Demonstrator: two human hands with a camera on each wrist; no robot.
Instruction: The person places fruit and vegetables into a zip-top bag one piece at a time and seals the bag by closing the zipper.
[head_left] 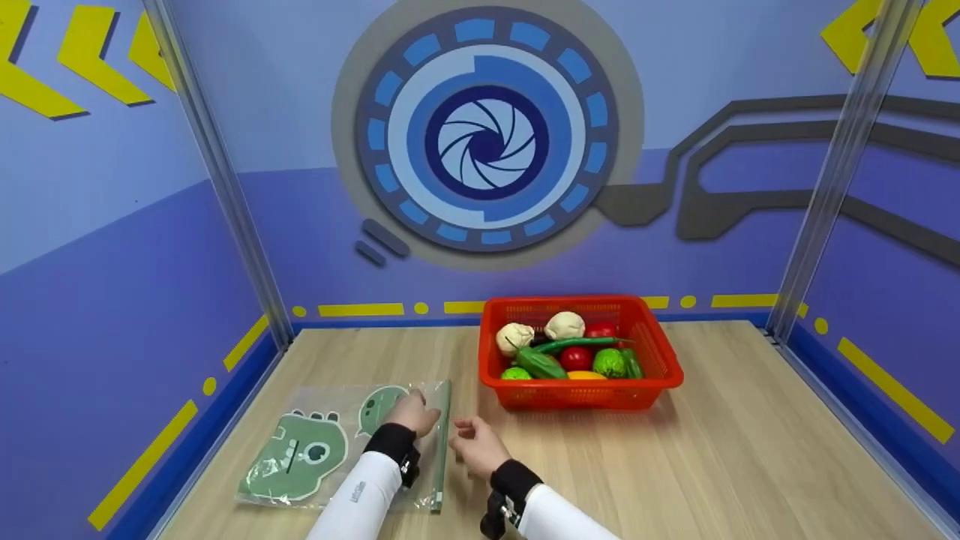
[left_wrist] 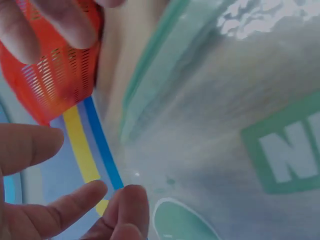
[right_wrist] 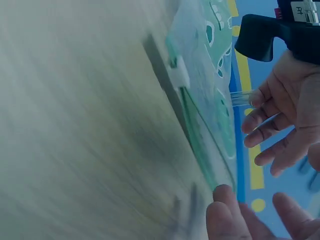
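Observation:
A clear zip bag (head_left: 330, 504) printed with green cartoon monsters lies flat on the table, its green zip edge (head_left: 442, 450) on the right side. Above the bag, close to that edge, hovers my left hand (head_left: 414, 414), fingers loosely bent and holding nothing. My right hand (head_left: 480, 448) is just right of the zip edge, its fingers relaxed and apart from one another. In the right wrist view a white slider (right_wrist: 180, 75) sits on the zip. Whether the right fingertips (right_wrist: 224, 212) touch the edge I cannot tell.
Behind the hands, a red basket (head_left: 581, 394) holds toy-like vegetables, among them a green chili (head_left: 581, 343), a red tomato (head_left: 576, 358) and a white cauliflower-like piece (head_left: 565, 325). Patterned panels (head_left: 300, 240) wall the wooden table (head_left: 720, 450) on the back and both sides.

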